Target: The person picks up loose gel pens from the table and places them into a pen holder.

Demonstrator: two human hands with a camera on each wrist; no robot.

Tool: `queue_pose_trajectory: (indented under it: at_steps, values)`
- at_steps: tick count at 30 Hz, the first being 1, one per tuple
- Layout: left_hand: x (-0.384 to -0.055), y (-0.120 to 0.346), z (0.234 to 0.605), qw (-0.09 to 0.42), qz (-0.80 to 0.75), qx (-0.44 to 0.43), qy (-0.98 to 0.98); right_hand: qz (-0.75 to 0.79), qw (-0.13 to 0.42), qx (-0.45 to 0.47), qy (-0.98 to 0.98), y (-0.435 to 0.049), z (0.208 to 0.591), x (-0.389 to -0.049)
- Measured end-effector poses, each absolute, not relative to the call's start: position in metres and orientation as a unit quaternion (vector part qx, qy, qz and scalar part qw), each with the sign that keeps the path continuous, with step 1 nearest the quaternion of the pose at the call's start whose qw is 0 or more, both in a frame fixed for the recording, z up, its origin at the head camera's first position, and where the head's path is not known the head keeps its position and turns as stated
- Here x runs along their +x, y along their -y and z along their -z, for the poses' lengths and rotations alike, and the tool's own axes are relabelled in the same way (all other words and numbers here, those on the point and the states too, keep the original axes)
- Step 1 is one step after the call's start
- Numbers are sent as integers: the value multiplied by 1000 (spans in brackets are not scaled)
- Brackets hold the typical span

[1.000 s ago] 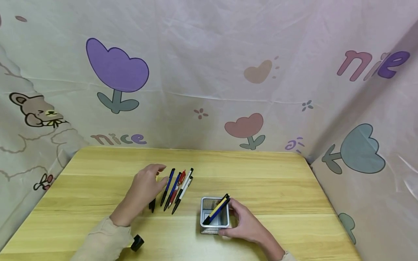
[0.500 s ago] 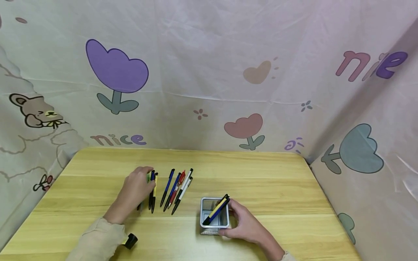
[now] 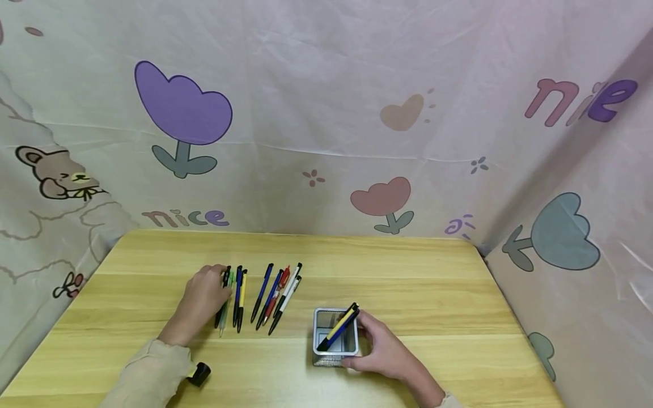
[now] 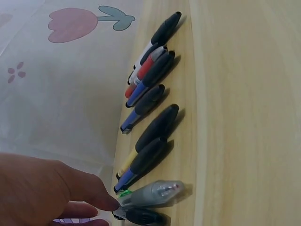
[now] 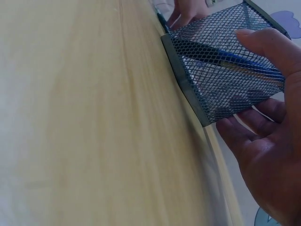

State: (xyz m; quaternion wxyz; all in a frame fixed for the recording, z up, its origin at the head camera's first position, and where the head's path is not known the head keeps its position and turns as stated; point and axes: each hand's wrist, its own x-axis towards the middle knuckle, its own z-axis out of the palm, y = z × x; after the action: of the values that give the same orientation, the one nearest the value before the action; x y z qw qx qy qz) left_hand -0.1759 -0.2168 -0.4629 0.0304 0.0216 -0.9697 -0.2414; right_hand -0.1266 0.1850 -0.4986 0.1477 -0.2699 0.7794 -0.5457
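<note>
The left grip (image 3: pixel 201 292) is at a black pen (image 4: pixel 145 217) and the clear pen (image 4: pixel 153 194) beside it; whether it pinches either, I can't tell. Other pens (image 3: pixel 262 293) lie to its right on the desk (image 3: pixel 408 277). The right grip (image 3: pixel 381 347) clasps a mesh holder (image 3: pixel 329 355), two pens (image 3: pixel 338 330) leaning inside. Looks like choosing a pen to load, which should call for one clean pinch and lift.

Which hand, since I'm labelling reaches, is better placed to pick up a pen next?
Probably the left hand: it is at the leftmost black pen, while the right hand grips the mesh cup.
</note>
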Motion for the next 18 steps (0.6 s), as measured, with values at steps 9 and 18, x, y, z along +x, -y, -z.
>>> queue_pose_trajectory:
  at_steps: [9,18]
  values:
    - [-180,220,465,8,227,32,973,546,145,-273,-779,-185,498,-127]
    - [-179,223,466,-17,237,47,970,548,138,-286,-774,-185,501,-127]
